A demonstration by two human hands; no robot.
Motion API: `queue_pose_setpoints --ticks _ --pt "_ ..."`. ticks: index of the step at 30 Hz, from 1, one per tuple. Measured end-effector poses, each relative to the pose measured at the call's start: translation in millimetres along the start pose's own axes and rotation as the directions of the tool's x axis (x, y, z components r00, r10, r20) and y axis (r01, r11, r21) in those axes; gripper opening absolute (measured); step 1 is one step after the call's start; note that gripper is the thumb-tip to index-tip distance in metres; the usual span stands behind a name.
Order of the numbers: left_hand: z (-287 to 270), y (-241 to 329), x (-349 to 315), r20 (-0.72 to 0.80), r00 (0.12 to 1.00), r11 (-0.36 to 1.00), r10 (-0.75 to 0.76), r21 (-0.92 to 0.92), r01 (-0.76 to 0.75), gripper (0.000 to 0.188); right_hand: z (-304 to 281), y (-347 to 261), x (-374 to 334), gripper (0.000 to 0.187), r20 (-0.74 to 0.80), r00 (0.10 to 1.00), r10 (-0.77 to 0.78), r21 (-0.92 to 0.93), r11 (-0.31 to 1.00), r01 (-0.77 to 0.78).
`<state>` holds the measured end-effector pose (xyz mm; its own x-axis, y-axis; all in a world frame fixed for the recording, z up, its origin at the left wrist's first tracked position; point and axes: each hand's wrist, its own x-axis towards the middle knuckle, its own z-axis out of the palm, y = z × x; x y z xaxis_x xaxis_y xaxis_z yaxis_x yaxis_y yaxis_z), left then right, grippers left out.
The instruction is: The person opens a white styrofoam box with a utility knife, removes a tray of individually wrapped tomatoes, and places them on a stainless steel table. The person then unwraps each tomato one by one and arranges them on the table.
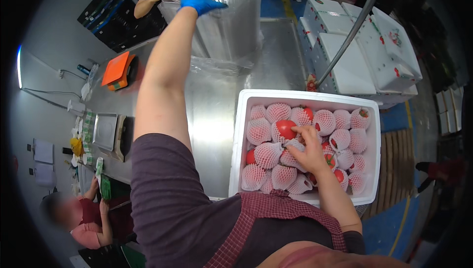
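White foam box [310,94] sits open in front of me, packed with red tomatoes [329,161], most in pink foam nets [284,176]. One round tomato [285,129] shows mostly bare. Clear plastic containers [224,26] stand stacked tall ahead of me.

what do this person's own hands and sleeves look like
The left hand wears a bright blue glove that ends around the wrist, while the right hand is bare. The left sleeve is plain, dark purplish grey and short, ending above the elbow; the right sleeve shows only partly, equally dark.
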<state>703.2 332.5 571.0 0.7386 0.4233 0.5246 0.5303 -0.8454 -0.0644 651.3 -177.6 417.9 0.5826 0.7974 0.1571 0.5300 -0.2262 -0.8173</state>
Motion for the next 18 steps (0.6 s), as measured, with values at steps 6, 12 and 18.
queue_pose_setpoints --ticks 6,12,18 --pt "29.5 26.2 -97.0 -0.249 0.964 0.977 -0.094 -0.211 0.041 0.104 0.5 4.6 -1.1 0.049 0.002 1.0 0.003 -0.034 0.999 -0.003" --pt "29.3 -3.3 -127.0 0.04 0.871 0.61 -0.49 -0.698 0.375 0.103 3.8 10.9 -2.2 0.054 -0.027 0.999 -0.026 -0.075 0.997 0.024" --pt "-25.1 -2.7 -134.5 0.162 0.886 0.31 -0.434 -0.897 0.316 0.095 14.4 4.4 -0.4 0.057 -0.018 0.994 -0.106 -0.101 0.989 0.104"
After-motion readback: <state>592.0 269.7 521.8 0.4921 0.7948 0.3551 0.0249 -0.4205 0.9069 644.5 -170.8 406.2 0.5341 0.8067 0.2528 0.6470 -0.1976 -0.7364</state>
